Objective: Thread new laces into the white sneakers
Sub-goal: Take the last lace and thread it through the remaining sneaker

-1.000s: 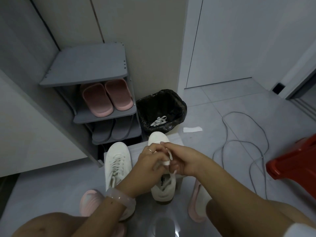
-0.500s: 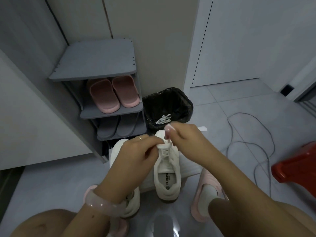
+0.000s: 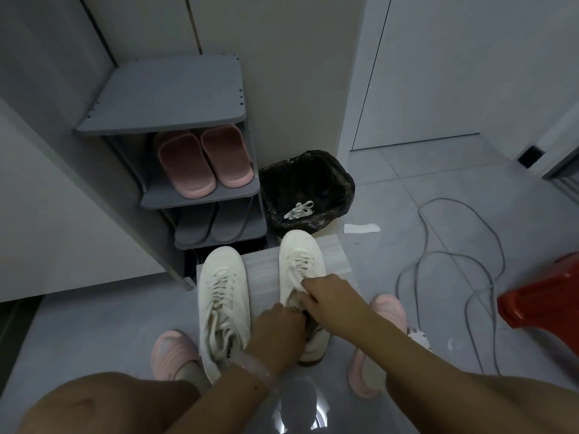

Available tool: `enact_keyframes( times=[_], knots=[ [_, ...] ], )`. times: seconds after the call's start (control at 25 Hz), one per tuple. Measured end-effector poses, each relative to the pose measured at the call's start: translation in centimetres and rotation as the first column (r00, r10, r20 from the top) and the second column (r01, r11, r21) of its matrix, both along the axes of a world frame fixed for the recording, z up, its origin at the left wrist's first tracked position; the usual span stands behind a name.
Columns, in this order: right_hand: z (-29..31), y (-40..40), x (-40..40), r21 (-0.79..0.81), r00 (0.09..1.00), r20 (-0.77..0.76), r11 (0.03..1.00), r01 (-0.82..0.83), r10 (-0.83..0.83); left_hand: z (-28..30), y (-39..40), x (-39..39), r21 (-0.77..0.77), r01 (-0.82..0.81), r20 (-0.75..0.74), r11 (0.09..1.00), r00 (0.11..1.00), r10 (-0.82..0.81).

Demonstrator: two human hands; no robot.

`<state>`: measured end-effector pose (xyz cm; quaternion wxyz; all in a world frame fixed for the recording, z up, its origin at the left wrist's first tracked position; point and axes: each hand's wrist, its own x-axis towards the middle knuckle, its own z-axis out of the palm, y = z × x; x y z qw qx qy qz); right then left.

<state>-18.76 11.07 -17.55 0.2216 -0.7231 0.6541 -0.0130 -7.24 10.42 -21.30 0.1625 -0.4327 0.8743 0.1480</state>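
Two white sneakers stand side by side on a pale mat (image 3: pixel 335 258) on the floor. The left sneaker (image 3: pixel 222 296) is laced and untouched. Both hands are down at the right sneaker (image 3: pixel 299 255), whose lace (image 3: pixel 300 264) crosses its front. My left hand (image 3: pixel 279 327), with a ring and a pink bracelet, curls its fingers over the shoe's opening. My right hand (image 3: pixel 329 296) pinches the top of the lace just above the opening. The fingertips of both hands are partly hidden in the shoe's mouth.
A grey shoe rack (image 3: pixel 175 98) holds pink slippers (image 3: pixel 203 161) and grey slippers (image 3: pixel 216 223). A black-lined bin (image 3: pixel 329 173) beside it contains an old white lace (image 3: pixel 299 209). A grey cable (image 3: pixel 438 264), a red stool (image 3: pixel 545 302) and a paper slip (image 3: pixel 362 228) lie to the right.
Both hands dropped from holding the lace ends raised above the right sneaker's front to its opening near the heel. The view tilted down a little.
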Motion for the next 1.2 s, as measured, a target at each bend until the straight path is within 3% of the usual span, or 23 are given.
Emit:
enact_keyframes(
  times=[0.08, 0.16, 0.28, 0.36, 0.4, 0.48, 0.52, 0.6, 0.72, 0.76, 0.88, 0.96, 1.08, 1.2],
  knots=[
    [-0.6, -0.2, -0.4, 0.102, 0.992, 0.118, 0.994, 0.036, -0.048, -0.1, -0.3, 0.3, 0.138, 0.023, -0.05, 0.99, 0.999, -0.016],
    [-0.8, -0.3, -0.5, 0.193, 1.0, -0.022, 0.981, -0.015, 0.02, 1.2, -1.0, 0.9, 0.266, 0.045, -0.151, 0.963, 0.988, -0.005],
    [-1.4, 0.2, -0.1, 0.317, 0.971, -0.163, 0.942, -0.115, 0.173, 3.2, -3.1, 1.8, 0.109, -0.102, -0.37, 0.989, 0.919, 0.136],
    [-1.2, 0.1, -0.2, 0.323, 0.98, -0.069, 0.934, -0.153, 0.184, 3.2, -4.0, 2.1, 0.013, -0.223, -0.527, 0.975, 0.827, 0.197],
    [-0.9, 0.0, -0.6, 0.32, 0.986, 0.019, 0.933, -0.162, 0.165, 2.8, -4.0, 2.1, 0.031, -0.197, -0.552, 0.98, 0.814, 0.181],
    [0.2, -0.4, -1.8, 0.296, 0.982, 0.127, 0.94, -0.169, 0.137, 0.9, -3.3, 1.8, 0.068, -0.082, -0.52, 0.994, 0.847, 0.106],
    [0.7, -0.7, -2.6, 0.274, 0.986, 0.109, 0.95, -0.149, 0.123, 0.2, -2.9, 1.5, 0.07, -0.075, -0.474, 0.995, 0.875, 0.099],
    [1.4, -0.8, -3.8, 0.254, 0.995, 0.055, 0.962, -0.097, 0.086, -0.4, -2.3, 1.2, -0.024, -0.11, -0.452, 0.994, 0.888, 0.088],
    [1.5, -0.4, -3.7, 0.353, 0.993, 0.042, 0.928, -0.117, 0.11, -0.3, -1.9, 0.7, -0.143, -0.083, -0.348, 0.986, 0.937, 0.029],
    [1.4, -0.2, -3.3, 0.397, 0.989, 0.038, 0.906, -0.146, 0.143, -0.9, -1.4, 0.5, -0.137, -0.09, -0.357, 0.986, 0.933, 0.036],
    [0.1, -0.1, -2.5, 0.452, 0.983, 0.042, 0.874, -0.176, 0.177, -1.4, -0.2, -0.5, 0.11, -0.163, -0.387, 0.98, 0.901, 0.194],
    [-0.5, -0.3, -2.2, 0.437, 0.984, 0.032, 0.883, -0.17, 0.174, -2.2, -0.7, -0.7, 0.132, -0.212, -0.415, 0.968, 0.875, 0.248],
    [-0.7, -0.2, -2.0, 0.369, 0.988, 0.008, 0.918, -0.147, 0.155, -0.4, -0.9, -0.5, 0.134, -0.202, -0.597, 0.97, 0.765, 0.242],
    [-0.1, -0.5, -2.2, 0.293, 0.997, -0.02, 0.953, -0.071, 0.08, 0.3, -0.8, 0.1, 0.069, -0.255, -0.605, 0.964, 0.758, 0.244]
  ],
)
